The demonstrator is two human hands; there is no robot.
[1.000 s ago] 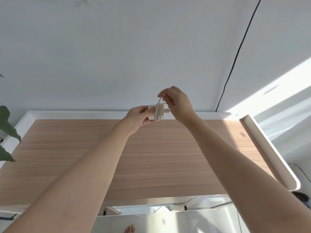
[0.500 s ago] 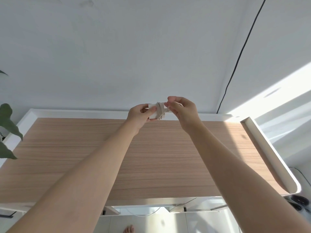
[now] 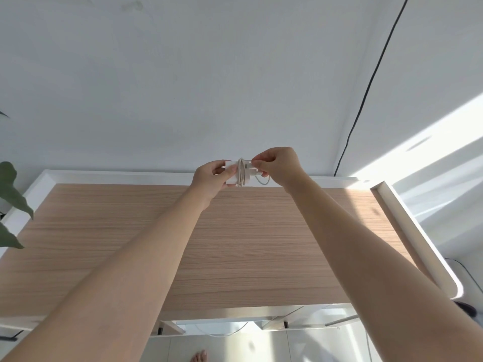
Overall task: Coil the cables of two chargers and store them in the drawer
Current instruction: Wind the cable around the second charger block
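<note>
- White charger block [image 3: 233,173], held up in the air above the far edge of the worktop [image 3: 235,244], in front of the pale wall [image 3: 209,74].
- Pale cable [image 3: 241,175] wound in several turns round the middle of the block, turns packed side by side and running top to bottom.
- Short loose loop of the same cable drooping off the right side of the block, just under the right hand.
- Left hand [image 3: 209,178] gripping the left end of the block, thumb on the near face, fingers [image 3: 218,165] curled round the top and back.
- Right hand [image 3: 278,165] just right of the windings, fingers curled and pinching the free end of the cable close to the block; plug itself too small to make out.
- Both forearms stretched forward over the wood-grain surface, hands nearly touching with the block between them.
- White raised rim [image 3: 117,176] along the far and right sides of the worktop.
- Thin black cord [image 3: 366,87] running down the wall to the back right corner.
- Green plant leaves [image 3: 13,194] at the left edge.
- White frame [image 3: 287,322] below the near edge, pale floor beneath, bare toes [image 3: 200,357] at the bottom.
- Band of sunlight across the wall and the right corner.
</note>
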